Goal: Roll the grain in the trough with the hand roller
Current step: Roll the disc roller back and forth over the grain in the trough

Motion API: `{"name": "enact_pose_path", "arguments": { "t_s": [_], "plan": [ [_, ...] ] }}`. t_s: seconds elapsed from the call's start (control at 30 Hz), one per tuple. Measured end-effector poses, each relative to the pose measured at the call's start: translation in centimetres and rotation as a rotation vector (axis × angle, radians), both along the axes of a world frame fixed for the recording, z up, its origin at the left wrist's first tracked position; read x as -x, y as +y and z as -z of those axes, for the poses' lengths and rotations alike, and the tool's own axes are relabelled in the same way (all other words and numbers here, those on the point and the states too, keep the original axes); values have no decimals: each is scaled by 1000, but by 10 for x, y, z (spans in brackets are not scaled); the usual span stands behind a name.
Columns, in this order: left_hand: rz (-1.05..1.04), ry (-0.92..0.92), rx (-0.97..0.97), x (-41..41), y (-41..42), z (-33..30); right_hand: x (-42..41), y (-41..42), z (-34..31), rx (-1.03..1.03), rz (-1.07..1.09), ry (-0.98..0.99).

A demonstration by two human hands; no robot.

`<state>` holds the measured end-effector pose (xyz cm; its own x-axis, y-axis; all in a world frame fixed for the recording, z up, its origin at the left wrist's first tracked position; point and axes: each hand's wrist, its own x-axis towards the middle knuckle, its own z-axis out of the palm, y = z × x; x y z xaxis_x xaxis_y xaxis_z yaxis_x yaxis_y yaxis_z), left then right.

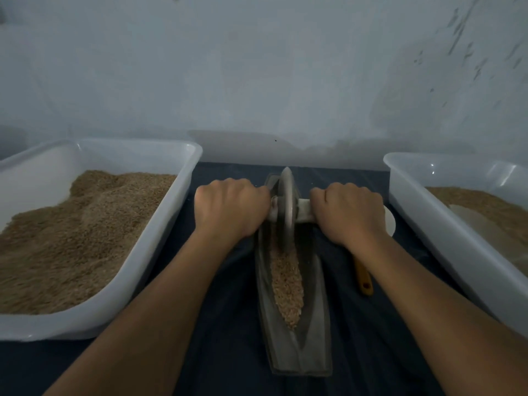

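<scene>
Gripping the hand roller crosswise over the lengthwise trough: both hands' clenched fingers.

One trough here, mid-desk, and one hand roller standing in it. Two hands on the roller: left hand on one side, right hand on the other. Two white tubs flank the trough, one tub to its left, the other to its right. One yellow-handled tool lies just right of the trough.
</scene>
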<state>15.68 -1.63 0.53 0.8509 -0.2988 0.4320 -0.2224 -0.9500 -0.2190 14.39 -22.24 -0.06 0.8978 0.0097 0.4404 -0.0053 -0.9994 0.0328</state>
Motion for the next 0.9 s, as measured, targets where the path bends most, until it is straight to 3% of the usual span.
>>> {"name": "enact_pose_path", "arguments": {
  "t_s": [0.17,0.4,0.57,0.73,0.9],
  "plan": [
    [128,-76,9,54,14,14,48,11,6,53,-56,-200],
    [97,-167,289,90,14,17,92,3,29,-97,-144,-420],
    [118,-141,46,57,12,15,46,7,13,-59,-65,-243],
    [-45,0,61,-3,-1,8,-9,1,-5,-118,29,-55],
    [51,-145,44,32,5,13,29,6,9,-87,-19,-145]
  ]
}}
